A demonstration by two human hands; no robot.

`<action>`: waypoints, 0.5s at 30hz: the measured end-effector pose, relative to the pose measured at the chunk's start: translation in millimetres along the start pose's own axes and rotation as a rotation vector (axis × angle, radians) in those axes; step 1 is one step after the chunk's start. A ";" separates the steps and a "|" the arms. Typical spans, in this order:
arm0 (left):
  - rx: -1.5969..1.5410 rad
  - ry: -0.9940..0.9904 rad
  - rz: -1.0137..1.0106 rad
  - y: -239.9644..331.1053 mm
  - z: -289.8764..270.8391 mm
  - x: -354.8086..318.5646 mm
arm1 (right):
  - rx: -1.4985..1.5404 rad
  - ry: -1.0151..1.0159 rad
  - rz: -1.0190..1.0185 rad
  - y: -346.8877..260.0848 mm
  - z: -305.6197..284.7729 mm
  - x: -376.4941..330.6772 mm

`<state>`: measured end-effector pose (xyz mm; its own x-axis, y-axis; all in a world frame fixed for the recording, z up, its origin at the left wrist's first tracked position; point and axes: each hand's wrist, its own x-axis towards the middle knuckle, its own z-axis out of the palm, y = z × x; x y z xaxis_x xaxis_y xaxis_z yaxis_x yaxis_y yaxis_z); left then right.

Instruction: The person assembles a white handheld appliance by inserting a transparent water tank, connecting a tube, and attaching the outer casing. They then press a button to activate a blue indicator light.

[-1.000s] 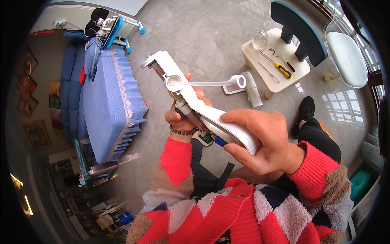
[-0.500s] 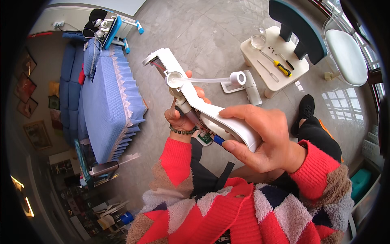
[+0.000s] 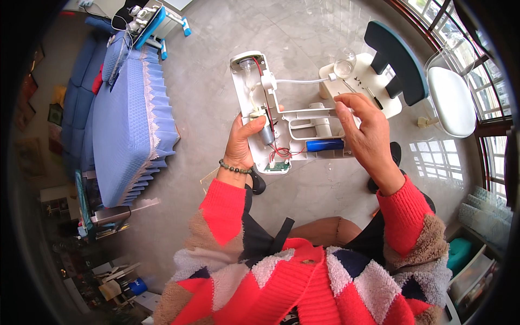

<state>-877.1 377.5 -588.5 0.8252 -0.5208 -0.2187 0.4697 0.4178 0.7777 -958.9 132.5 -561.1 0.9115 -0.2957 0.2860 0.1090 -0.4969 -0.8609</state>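
An opened white plastic device housing (image 3: 236, 76) lies between my hands, its inside facing up. In it show a silver motor (image 3: 266, 135), red and dark wires (image 3: 280, 152), a blue cylindrical battery (image 3: 325, 145) and a green circuit board (image 3: 277, 167). A pale tube (image 3: 303, 82) with a white end piece sticks out to the right. My left hand (image 3: 241, 142) grips the body's left side, thumb over the edge by the motor. My right hand (image 3: 369, 135) holds the handle's right end, which its fingers partly cover.
Another white part (image 3: 323, 128) shows behind the handle's opening. A cream seat with a dark backrest (image 3: 398, 62) bears a glass jar (image 3: 343, 67), small dark screws and a black-handled screwdriver (image 3: 374, 98). A blue-covered bed (image 3: 127, 130) stands left; a white chair (image 3: 455, 103) stands right.
My hands have turned the housing from a tilted, edge-on view so its open inside faces me. The handle now points right, and my right hand has moved up.
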 end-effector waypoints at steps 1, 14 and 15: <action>0.025 0.015 0.011 -1.1 1.5 -0.3 | 0.032 0.012 -0.046 1.7 0.6 0.0; 0.509 0.076 -0.010 -14.3 25.4 -12.9 | 0.748 -0.270 0.371 -4.0 16.9 -4.6; 0.388 0.012 0.000 -16.1 23.8 -12.5 | 0.752 -0.254 0.390 -8.0 17.7 -4.5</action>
<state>-902.4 359.5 -584.2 0.8298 -0.5113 -0.2237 0.3179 0.1037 0.9424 -956.9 152.3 -562.9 0.9891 -0.0971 -0.1111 -0.0779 0.2962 -0.9519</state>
